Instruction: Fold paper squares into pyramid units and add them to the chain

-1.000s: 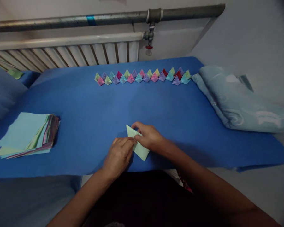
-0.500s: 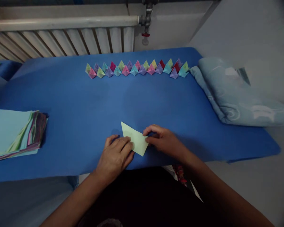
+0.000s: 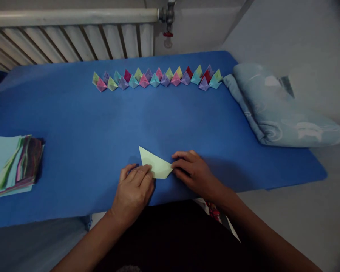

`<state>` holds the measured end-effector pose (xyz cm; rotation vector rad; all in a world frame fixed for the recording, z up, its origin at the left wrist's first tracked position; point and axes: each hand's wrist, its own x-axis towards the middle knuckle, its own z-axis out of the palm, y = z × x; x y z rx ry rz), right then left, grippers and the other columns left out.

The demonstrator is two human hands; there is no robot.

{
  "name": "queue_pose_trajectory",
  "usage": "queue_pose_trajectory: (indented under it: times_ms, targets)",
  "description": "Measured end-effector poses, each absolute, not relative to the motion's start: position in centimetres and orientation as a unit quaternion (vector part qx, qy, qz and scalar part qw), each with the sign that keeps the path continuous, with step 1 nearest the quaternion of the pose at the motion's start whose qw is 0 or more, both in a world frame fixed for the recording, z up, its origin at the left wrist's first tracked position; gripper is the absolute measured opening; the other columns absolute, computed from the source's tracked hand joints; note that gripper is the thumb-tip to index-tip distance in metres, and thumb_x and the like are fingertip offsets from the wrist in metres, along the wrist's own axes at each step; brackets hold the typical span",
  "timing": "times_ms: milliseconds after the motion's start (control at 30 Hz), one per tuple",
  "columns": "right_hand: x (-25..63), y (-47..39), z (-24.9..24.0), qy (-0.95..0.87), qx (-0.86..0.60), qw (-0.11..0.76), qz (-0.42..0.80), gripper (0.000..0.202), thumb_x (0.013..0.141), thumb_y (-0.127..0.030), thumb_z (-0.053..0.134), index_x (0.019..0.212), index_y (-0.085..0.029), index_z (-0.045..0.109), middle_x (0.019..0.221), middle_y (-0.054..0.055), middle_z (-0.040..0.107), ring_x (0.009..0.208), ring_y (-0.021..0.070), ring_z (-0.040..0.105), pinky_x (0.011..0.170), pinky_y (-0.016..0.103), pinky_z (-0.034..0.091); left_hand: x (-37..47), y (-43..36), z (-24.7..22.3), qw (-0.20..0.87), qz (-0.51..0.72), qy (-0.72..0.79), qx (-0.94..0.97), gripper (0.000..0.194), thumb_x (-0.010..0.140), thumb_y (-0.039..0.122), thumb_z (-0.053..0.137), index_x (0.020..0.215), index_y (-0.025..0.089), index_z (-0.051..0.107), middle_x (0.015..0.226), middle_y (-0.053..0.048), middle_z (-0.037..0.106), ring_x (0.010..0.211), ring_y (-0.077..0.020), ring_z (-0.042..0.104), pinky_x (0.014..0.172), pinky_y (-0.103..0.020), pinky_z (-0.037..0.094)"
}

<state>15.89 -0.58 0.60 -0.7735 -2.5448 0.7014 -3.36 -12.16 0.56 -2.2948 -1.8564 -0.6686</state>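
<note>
A pale green sheet of origami paper [image 3: 158,166], folded to a pointed shape, lies near the front edge of the blue table. My left hand [image 3: 136,185] holds its lower left part down, with bent fingers pressing on it; the thumb is mostly hidden. At the paper's right corner my right hand [image 3: 194,172] is closed, pinching the tip between thumb and fingers. Farther back stands a double row of folded paper pieces [image 3: 144,81] in pink, purple, yellow, green, blue and red.
To the left is a stack of coloured paper sheets [image 3: 5,158], cut off by the view's edge. A folded grey-blue blanket [image 3: 283,109] lies on the right of the blue table [image 3: 87,124]. Behind it are a white radiator [image 3: 73,41] and a valve with a red handle [image 3: 168,34].
The paper's lower right corner has been turned up and inward, so its bottom edge now runs flatter. Both hands have stayed on the paper. The whole view has shifted slightly.
</note>
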Motion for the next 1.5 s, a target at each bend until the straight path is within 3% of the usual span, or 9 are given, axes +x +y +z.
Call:
queue_pose_trajectory:
  times_ms: [600,1500]
  targets:
    - [15.6,0.0,0.7,-0.880,-0.310,0.195,0.303,0.013,0.087,-0.021,0.055,0.079,-0.020,0.065,0.110,0.008,0.065,0.102,0.0229,0.058,0.090,0.042,0.044,-2.9,-11.9,0.6,-0.049,-0.269,-0.691,-0.670,0.009,0.089,0.016,0.054,0.085,0.019,0.061,0.103,-0.005,0.069,0.095,-0.0209,0.064,0.099,-0.047,0.036]
    - [14.3,-1.1,0.8,-0.847,-0.394,0.211,0.287,0.009,0.079,-0.015,0.059,0.071,-0.020,0.058,0.107,0.008,0.066,0.099,0.0241,0.057,0.088,0.042,0.042,-3.0,-11.2,0.0,-0.027,-0.266,-0.704,-0.658,0.010,0.091,0.019,0.052,0.082,0.020,0.056,0.096,-0.006,0.067,0.091,-0.0204,0.063,0.097,-0.047,0.038]
